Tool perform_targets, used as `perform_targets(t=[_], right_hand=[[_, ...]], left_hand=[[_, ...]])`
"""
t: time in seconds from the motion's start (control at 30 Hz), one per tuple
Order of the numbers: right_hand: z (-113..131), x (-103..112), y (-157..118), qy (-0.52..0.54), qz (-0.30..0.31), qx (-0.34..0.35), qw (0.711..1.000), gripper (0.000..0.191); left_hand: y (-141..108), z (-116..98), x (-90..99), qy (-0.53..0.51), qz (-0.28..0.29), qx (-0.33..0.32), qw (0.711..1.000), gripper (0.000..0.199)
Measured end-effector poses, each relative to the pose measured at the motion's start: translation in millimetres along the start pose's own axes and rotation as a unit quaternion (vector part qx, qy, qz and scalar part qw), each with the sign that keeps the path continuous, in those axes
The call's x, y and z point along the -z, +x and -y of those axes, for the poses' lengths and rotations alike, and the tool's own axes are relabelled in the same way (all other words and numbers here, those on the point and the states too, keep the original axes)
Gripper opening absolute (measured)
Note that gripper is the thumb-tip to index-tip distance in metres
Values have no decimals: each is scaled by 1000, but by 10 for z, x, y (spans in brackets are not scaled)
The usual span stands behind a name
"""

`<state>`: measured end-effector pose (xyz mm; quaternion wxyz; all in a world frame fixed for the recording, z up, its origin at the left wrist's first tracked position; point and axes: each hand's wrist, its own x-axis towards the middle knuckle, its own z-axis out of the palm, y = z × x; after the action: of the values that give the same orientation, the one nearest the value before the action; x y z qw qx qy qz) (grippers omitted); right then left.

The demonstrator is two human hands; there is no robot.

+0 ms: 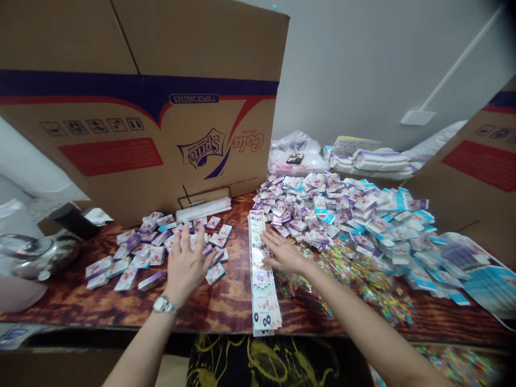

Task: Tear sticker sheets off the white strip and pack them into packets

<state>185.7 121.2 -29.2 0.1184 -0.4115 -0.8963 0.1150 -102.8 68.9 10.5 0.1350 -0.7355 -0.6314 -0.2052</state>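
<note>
My left hand (187, 263), with a watch (165, 305) at its wrist, is spread over the right part of a scattered group of small white and purple boxes (141, 257). Whether it touches the boxes beneath cannot be made out. My right hand (284, 252) has its fingers stretched out, their tips at the edge of a stack of long printed sticker strips (264, 293). The strips run from the table's front edge towards the back. Beside that hand lies a spread of small clear packets with colourful pieces (363, 279). Neither hand holds anything visible.
Behind the packets is a large heap of small boxes (322, 204). A big carton (141, 118) stands at the back left, another carton (479, 177) at the right. A metal kettle (44, 252) is far left. Plastic bags (298, 153) lie along the wall.
</note>
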Motion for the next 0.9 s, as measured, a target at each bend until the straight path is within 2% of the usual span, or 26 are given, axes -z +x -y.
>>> perform_targets(t=[0.07, 0.17, 0.23, 0.3, 0.4, 0.63, 0.8, 0.9], right_hand=[[-49, -90, 42, -12, 36, 13, 999, 75], [-23, -210, 15, -8, 45, 10, 999, 70], [3, -257, -23, -7, 43, 4, 999, 65], [15, -279, -48, -5, 37, -1, 999, 62], [1, -288, -43, 2, 25, -3, 1000, 60], [-2, -294, 25, 20, -24, -10, 999, 55], [101, -286, 8, 34, -76, -4, 997, 36], [174, -204, 14, 38, -119, 2, 992, 20]], left_hand=[[-135, -181, -22, -75, 5, -69, 995, 52], [-490, -578, -102, -158, 126, -222, 954, 46], [-689, -771, -156, -178, 180, -260, 932, 50], [-793, -859, -196, -179, 213, -266, 923, 54], [-808, -869, -222, -173, 234, -263, 920, 56], [-769, -886, -197, -200, 225, -257, 918, 51], [-763, -882, -211, -231, 232, -244, 913, 52], [-736, -898, -136, -299, 230, -204, 903, 46]])
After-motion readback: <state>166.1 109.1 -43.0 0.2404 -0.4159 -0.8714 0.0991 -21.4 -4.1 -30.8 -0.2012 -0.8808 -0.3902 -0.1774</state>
